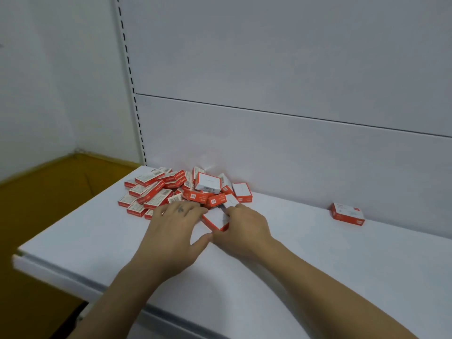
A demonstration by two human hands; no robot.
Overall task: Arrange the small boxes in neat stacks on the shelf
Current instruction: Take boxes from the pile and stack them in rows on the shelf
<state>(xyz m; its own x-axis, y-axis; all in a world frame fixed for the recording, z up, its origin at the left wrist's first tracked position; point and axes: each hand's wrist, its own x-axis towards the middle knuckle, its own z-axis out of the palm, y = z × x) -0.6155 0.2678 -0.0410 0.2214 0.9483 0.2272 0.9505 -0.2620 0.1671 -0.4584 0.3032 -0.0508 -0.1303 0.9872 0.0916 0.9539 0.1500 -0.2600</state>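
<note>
A red-sided small box [215,220] lies on the white shelf [318,265] at frame centre, touching the front of the jumbled pile of boxes [171,189]. The right hand [242,231] pinches it with curled fingers, while the left hand [171,231] rests against its other side, fingers nearly straight and close together. A lone box [347,214] sits well apart at right, near the back panel [293,69].

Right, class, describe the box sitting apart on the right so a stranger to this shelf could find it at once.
Start at the white shelf and follow its grey back panel rightwards, past the jumbled pile of red-and-white boxes. Well beyond the pile, close to the panel, lies the lone box. It alone has bare shelf all round it, touching no other box.
</note>
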